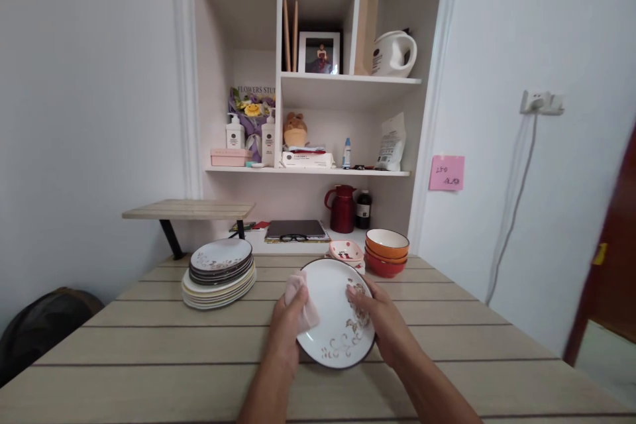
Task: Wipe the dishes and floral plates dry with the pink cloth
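Note:
A white plate (328,318) with a brown floral pattern and dark rim is held up over the table, tilted toward me. My right hand (385,321) grips its right edge, thumb on the face and fingers behind. At the left edge, my left hand (288,318) pinches a pale pink cloth (303,305) against the plate, the thumb lying on the cloth. Behind and to the left stands a stack of plates (218,278), dark-rimmed floral ones on top of white ones.
Orange and red bowls (386,253) are stacked at the table's back right, beside small pink patterned dishes (346,252). A raised wooden shelf (189,209) stands at the back left. Behind the slatted table (173,358), a wall unit holds a red jug (342,209), a dark bottle (363,209) and glasses (293,238).

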Available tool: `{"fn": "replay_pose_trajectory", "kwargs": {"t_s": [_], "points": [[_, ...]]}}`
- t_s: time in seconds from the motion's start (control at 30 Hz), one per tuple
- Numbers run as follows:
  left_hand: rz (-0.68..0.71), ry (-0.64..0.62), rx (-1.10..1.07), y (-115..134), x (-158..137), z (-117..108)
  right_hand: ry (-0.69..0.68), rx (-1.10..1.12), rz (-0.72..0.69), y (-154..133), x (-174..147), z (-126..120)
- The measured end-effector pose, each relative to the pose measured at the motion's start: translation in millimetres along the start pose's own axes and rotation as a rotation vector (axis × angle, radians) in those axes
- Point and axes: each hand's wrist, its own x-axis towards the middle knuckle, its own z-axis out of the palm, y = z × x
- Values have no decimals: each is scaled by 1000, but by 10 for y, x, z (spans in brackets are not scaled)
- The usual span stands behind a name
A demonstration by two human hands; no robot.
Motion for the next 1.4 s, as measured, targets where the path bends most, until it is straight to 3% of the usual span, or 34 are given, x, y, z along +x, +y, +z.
{"fn": "replay_pose_trajectory", "kwargs": {"t_s": [0.23, 0.43, 0.5, 0.67, 0.73, 0.87, 0.97, 1.17, 1.23, 1.4], "points": [[-140, 115, -255, -183, 43, 115, 182, 143, -74, 217, 30, 127], [-145, 72, -305, -292, 21, 207, 305, 239, -148, 385, -13, 236], [-113, 105, -306, -288, 39, 178, 269, 258, -135, 403, -27, 262], [-35, 240, -226, -133, 120, -3, -52, 109, 17, 252, -55, 257], [50, 256, -156, -48, 130, -62, -105, 52, 36, 145, -58, 218], [219, 169, 70, 43, 71, -57, -10, -47, 0, -29, -12, 64], [244, 78, 192, 51, -11, 19, 23, -87, 22, -118, 20, -70], [187, -100, 258, 85, -112, 70, -193, -164, 96, -298, -76, -163], [160, -104, 238, 84, -109, 60, -190, -176, 121, -302, -86, -153], [93, -9, 129, 2, -22, 38, 33, -154, 42, -127, -3, -93]]}}
